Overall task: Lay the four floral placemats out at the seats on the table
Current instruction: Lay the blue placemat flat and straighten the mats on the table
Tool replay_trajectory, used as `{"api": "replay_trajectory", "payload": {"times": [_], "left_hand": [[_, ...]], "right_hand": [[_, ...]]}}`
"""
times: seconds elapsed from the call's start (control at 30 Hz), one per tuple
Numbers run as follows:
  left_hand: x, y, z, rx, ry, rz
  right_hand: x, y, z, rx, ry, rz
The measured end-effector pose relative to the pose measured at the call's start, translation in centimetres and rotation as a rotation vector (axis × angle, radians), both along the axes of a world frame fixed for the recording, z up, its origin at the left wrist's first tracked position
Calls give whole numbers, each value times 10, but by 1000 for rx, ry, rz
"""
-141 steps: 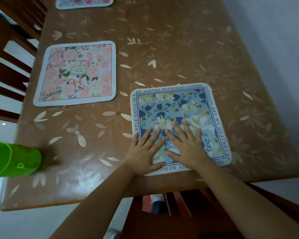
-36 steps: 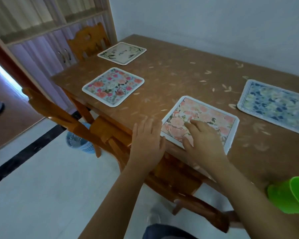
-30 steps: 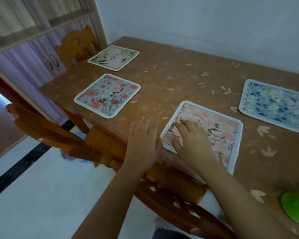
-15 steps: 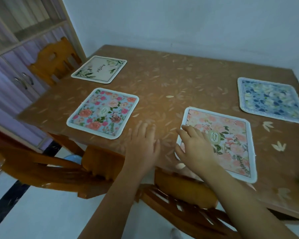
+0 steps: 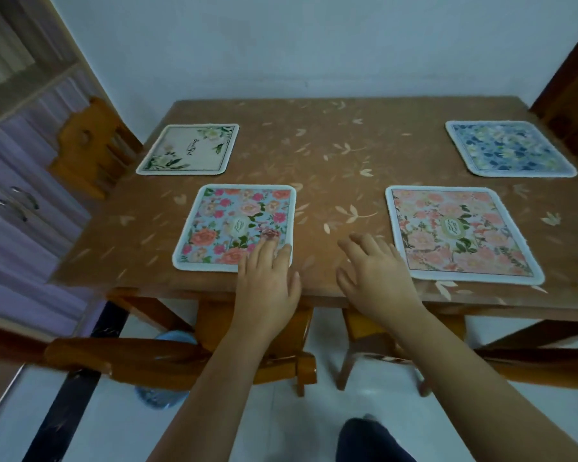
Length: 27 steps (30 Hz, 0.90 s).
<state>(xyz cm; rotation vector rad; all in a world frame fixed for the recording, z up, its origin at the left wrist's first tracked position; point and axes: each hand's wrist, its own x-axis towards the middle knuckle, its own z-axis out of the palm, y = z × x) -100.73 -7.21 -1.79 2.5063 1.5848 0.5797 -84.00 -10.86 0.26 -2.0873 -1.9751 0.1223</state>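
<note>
All four mats lie flat on the table (image 5: 331, 155), well apart, each near an edge. Cream mat (image 5: 187, 150) sits by the left chair (image 5: 87, 145), blue mat (image 5: 509, 148) at the right end, rose mat (image 5: 227, 225) and pink mat (image 5: 461, 231) along the near side above the near chairs (image 5: 167, 361). Spacing reads as one per seat, so the layout looks done bar squaring. Left hand (image 5: 267, 281) is flat, straight fingers on the rose mat's near right corner, likely to nudge it. Right hand (image 5: 377, 275) is relaxed, gripping nothing, over bare table just left of the pink mat; contact unclear.
</note>
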Motion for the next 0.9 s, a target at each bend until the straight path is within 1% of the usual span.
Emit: {"api": "replay_trajectory", "payload": {"times": [0.27,0.43,0.63,0.9], "left_hand": [[-53,35,-18,-27,-6,-2],[-76,77,-35,-51,45,-39],[-101,128,-61,-138,98,-57],[-128,162,-112,-200,149,-146]], "right_hand": [[-51,31,-15,-18,-22,5],[-67,66,-31,-33,4,-24],[-79,111,-54,-89,23,-21],[-96,143,-107,-237,-61,68]]}}
